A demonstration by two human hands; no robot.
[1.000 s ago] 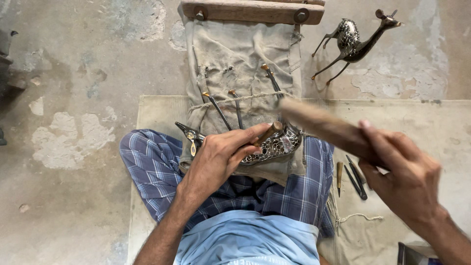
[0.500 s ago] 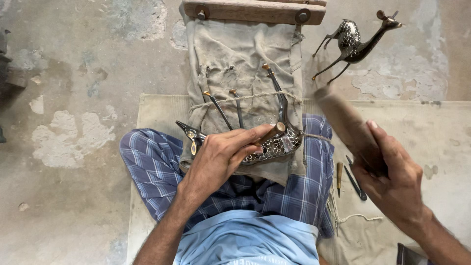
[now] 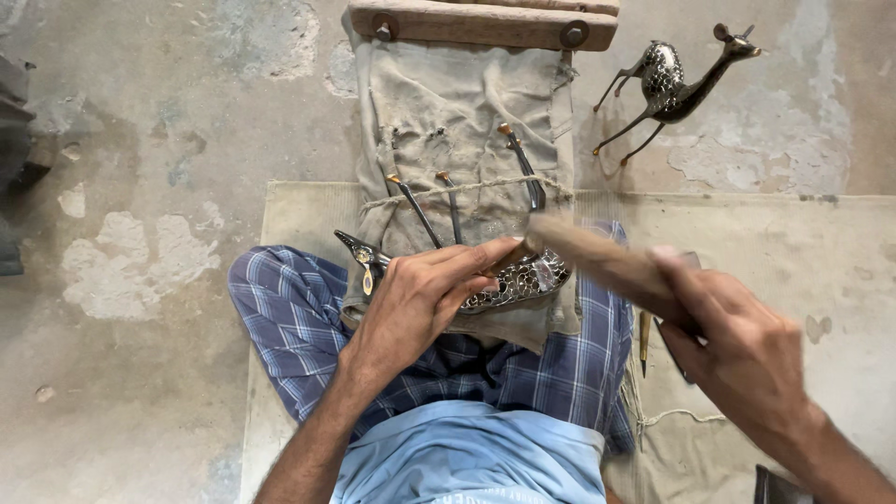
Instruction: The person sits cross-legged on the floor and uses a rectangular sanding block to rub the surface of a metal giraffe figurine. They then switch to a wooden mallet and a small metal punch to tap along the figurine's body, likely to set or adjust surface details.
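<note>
the workpiece (image 3: 518, 280) is a dark, bird-shaped metal piece with fine bright patterning. it lies across the lower edge of a canvas cloth (image 3: 467, 112) draped over the person's lap; its beak end (image 3: 359, 252) points left. the left hand (image 3: 420, 299) rests on the workpiece, its grip pressed together, pinching a thin punch (image 3: 509, 254) against the patterned back. the right hand (image 3: 737, 345) is clenched around a wooden mallet (image 3: 597, 257), blurred, whose head sits just at the punch top.

three thin metal tools (image 3: 453, 201) are tucked under a cord (image 3: 439, 191) across the cloth, directly behind the workpiece. the cloth hangs from a wooden bar (image 3: 481, 23) with two bolts. two more tools (image 3: 644, 341) lie on the mat (image 3: 840, 280) beside the right knee, partly hidden by the right hand. a finished metal deer (image 3: 672, 84), dark with a patterned body, stands on the concrete floor (image 3: 168, 140) at upper right, well apart. the legs wear blue checked fabric (image 3: 289, 317).
</note>
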